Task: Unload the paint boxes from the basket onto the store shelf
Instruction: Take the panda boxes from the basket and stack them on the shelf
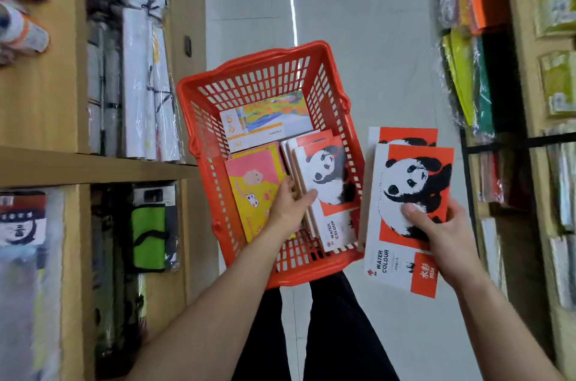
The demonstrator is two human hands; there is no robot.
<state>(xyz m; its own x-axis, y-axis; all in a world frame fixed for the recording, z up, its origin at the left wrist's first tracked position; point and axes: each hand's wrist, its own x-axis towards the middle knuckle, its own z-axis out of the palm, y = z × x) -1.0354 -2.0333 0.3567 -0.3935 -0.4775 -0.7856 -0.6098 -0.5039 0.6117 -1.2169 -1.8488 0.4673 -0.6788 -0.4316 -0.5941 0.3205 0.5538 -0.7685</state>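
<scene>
A red plastic basket (249, 81) sits on the floor in front of me. Inside it stand several panda-print watercolour boxes (327, 181), with a pink-and-yellow box (252, 193) to their left and a landscape-print box (265, 121) behind. My left hand (288, 204) reaches into the basket and pinches the top panda box, thumb on its front. My right hand (439, 231) holds two stacked panda boxes (408, 193) to the right of the basket, thumb pressed on the top cover.
A wooden shelf (93, 165) on the left carries rolled paper and packaged goods. On the right, another wooden shelf unit (530, 131) holds wrapped coloured paper. A pale tiled aisle floor (358, 37) runs ahead. My legs in black trousers (336, 334) are below the basket.
</scene>
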